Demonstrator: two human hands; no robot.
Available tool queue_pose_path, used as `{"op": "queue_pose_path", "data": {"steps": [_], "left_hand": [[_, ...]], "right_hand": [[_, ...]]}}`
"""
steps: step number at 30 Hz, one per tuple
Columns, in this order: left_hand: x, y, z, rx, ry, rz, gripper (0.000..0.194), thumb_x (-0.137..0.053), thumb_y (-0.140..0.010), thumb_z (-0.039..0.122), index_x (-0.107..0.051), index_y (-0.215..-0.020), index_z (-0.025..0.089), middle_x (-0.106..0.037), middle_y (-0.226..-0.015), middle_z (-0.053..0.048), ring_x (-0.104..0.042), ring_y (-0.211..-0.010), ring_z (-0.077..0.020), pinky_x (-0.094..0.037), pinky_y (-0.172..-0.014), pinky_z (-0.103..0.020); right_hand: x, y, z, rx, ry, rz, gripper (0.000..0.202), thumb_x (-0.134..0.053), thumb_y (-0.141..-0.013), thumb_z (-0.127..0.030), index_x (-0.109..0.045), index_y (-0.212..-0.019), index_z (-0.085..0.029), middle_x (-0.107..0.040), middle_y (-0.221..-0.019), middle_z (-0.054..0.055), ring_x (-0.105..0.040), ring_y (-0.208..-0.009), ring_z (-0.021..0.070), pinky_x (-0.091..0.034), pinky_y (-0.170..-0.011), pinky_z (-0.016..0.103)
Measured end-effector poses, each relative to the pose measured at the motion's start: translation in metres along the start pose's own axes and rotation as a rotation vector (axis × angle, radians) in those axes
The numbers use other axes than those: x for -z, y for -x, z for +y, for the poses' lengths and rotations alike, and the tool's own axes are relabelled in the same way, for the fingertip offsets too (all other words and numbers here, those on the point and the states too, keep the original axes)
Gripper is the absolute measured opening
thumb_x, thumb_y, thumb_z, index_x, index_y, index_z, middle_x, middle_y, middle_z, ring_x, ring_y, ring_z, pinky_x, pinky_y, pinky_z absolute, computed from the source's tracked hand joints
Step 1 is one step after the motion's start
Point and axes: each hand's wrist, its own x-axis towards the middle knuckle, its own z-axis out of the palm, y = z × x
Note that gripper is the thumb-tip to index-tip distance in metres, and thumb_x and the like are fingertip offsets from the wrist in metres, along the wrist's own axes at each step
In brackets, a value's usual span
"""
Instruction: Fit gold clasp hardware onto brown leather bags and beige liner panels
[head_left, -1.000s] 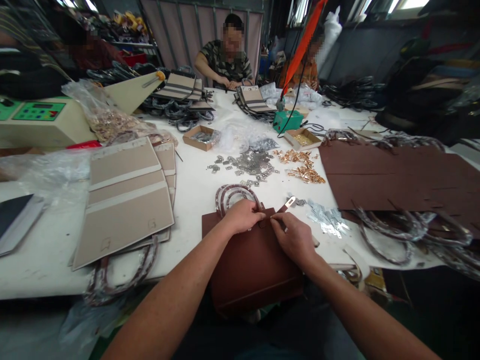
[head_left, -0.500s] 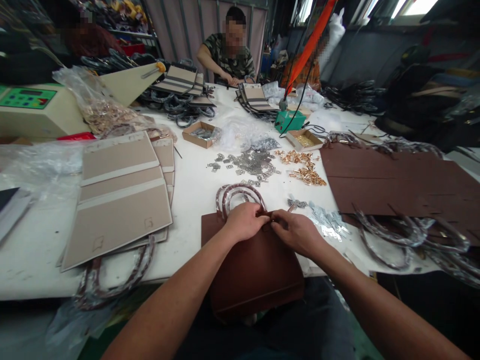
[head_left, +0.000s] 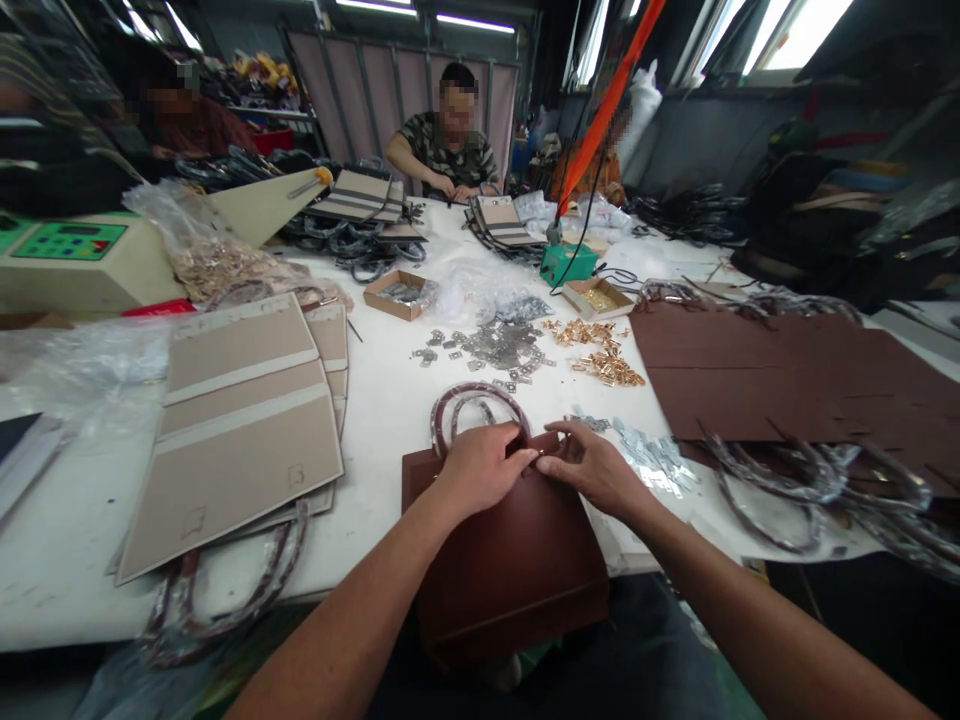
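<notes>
A brown leather-like bag panel (head_left: 517, 570) rests over the near table edge and hangs down over my lap. At its upper edge are rounded handles (head_left: 480, 388) wrapped in clear plastic. My left hand (head_left: 484, 465) is closed on that upper edge, thumb pointing right, beside the handle's foot. Just to its right, my right hand (head_left: 596, 468) has thumb and forefinger around a small raised part of the same edge. The fingertips of both hands nearly meet; what small piece may lie between them is hidden.
Flat metal plates (head_left: 499, 345), gold-coloured fittings (head_left: 611, 365) and silver strips (head_left: 652, 455) lie ahead. Beige-backed panels (head_left: 240, 400) are stacked left, brown panels (head_left: 780, 370) right. A green box (head_left: 568, 264) and cardboard tray (head_left: 397, 295) stand farther off. A co-worker (head_left: 450, 140) sits opposite.
The view has tilted up slightly. My right forefinger has lifted and spread from the thumb at the panel's edge, where a small flap now shows. My left hand stays on the edge.
</notes>
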Motion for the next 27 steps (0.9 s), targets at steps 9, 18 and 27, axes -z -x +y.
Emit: {"op": "queue_pose_path", "data": {"steps": [9,18,27], "left_hand": [[-0.030,0.081,-0.025,-0.028,-0.213,0.566,0.048,-0.060,-0.098,0.029,-0.052,-0.145,0.021,-0.055,-0.150,-0.014,-0.045,-0.146,-0.0306,-0.035,-0.125,-0.049],[-0.083,0.166,-0.030,0.368,0.041,0.677,0.073,-0.060,-0.097,0.045,-0.032,-0.162,0.026,-0.033,-0.169,-0.013,-0.035,-0.155,-0.0345,-0.035,-0.127,-0.056],[-0.053,0.136,-0.064,0.498,0.465,0.712,0.061,-0.063,-0.095,0.047,-0.049,-0.152,0.031,-0.058,-0.152,-0.007,-0.056,-0.140,-0.0304,-0.046,-0.121,-0.047]], "right_hand": [[-0.029,0.024,0.023,0.205,0.302,0.258,0.072,-0.076,-0.089,-0.050,-0.052,-0.152,-0.025,-0.071,-0.124,0.013,-0.067,-0.113,0.0348,-0.055,-0.096,0.051],[-0.062,0.067,0.024,0.023,-0.131,0.308,0.080,-0.066,-0.093,-0.040,-0.032,-0.165,-0.032,-0.047,-0.161,0.008,-0.053,-0.141,0.0328,-0.048,-0.117,0.053],[-0.048,0.012,0.012,-0.039,-0.355,0.304,0.077,-0.072,-0.086,-0.040,-0.046,-0.157,-0.025,-0.064,-0.143,0.013,-0.075,-0.096,0.0278,-0.064,-0.088,0.047]]}}
